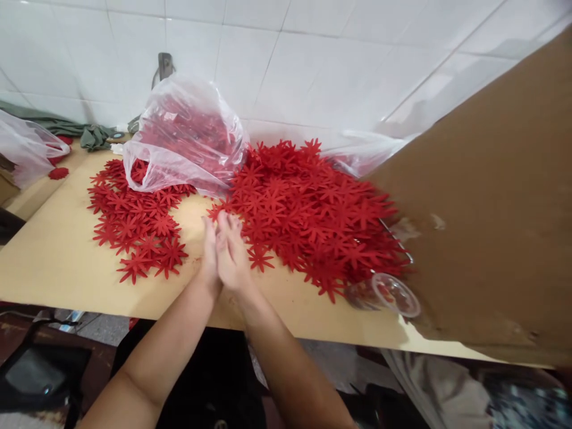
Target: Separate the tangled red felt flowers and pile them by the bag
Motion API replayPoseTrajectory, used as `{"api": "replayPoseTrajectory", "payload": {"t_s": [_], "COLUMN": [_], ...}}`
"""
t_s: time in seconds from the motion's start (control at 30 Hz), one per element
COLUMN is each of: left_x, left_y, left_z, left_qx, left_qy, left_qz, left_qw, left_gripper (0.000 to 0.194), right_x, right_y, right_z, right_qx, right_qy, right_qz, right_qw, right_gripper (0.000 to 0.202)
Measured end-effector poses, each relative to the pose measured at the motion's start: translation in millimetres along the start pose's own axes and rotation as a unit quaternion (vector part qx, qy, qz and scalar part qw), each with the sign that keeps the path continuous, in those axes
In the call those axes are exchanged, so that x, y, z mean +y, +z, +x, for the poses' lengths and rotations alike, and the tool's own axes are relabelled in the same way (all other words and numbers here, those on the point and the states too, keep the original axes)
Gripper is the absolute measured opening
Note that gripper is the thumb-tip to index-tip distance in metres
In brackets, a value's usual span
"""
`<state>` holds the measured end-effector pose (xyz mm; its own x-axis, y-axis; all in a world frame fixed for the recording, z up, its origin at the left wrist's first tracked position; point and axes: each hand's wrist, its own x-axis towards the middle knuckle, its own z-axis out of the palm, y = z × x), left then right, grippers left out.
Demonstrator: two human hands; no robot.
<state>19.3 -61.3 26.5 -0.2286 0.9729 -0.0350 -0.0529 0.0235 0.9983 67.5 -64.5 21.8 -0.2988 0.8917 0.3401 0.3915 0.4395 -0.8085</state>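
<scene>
My left hand [211, 250] and my right hand [231, 253] meet palm to palm over the table, fingers stretched out and pointing away from me. Nothing shows between them, though the palms' inner faces are hidden. Just beyond and to the right of my fingertips spreads a large heap of red, many-pointed flower-like pieces [304, 208]. A smaller pile of the same red pieces [134, 214] lies to the left. Behind my hands, a translucent plastic bag [192, 137] holds more red material and rests between the two piles.
A clear plastic cup [395, 295] lies on its side at the large heap's front right. A big brown cardboard panel [487, 214] stands at the right. White tiled wall [313, 71] backs the table [58, 262]. Another plastic bag [27, 146] and green cloth [93, 137] are at the left.
</scene>
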Motion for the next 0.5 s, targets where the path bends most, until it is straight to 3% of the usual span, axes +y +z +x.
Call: {"api": "replayPoseTrajectory", "payload": {"t_s": [0.07, 0.13, 0.23, 0.3, 0.43, 0.5], "left_x": [11, 20, 26, 26, 20, 18], "left_y": [2.9, 0.4, -5.6, -3.1, 18.9, 27.5], "left_z": [-11, -17, -17, -17, -29, -32], "left_qx": [-0.002, -0.018, -0.032, -0.024, -0.026, -0.04], "left_qy": [-0.005, -0.014, -0.038, -0.048, 0.008, 0.039], "left_qz": [-0.115, -0.151, -0.089, -0.052, -0.057, -0.026], "left_qw": [0.993, 0.988, 0.995, 0.997, 0.998, 0.998], "left_gripper": [0.067, 0.071, 0.078, 0.079, 0.062, 0.06], "right_x": [-1, -7, -18, -17, 10, 21], "right_y": [-1, -1, -2, -5, -18, -22], "right_z": [7, 5, -10, -13, 9, 15], "right_qx": [-0.002, -0.007, -0.003, 0.005, 0.071, 0.085], "right_qy": [0.074, 0.086, -0.009, -0.036, 0.062, 0.061], "right_qz": [0.011, 0.013, -0.013, -0.012, 0.027, 0.001], "right_qw": [0.997, 0.996, 1.0, 0.999, 0.995, 0.995], "right_gripper": [0.078, 0.08, 0.074, 0.068, 0.067, 0.067]}}
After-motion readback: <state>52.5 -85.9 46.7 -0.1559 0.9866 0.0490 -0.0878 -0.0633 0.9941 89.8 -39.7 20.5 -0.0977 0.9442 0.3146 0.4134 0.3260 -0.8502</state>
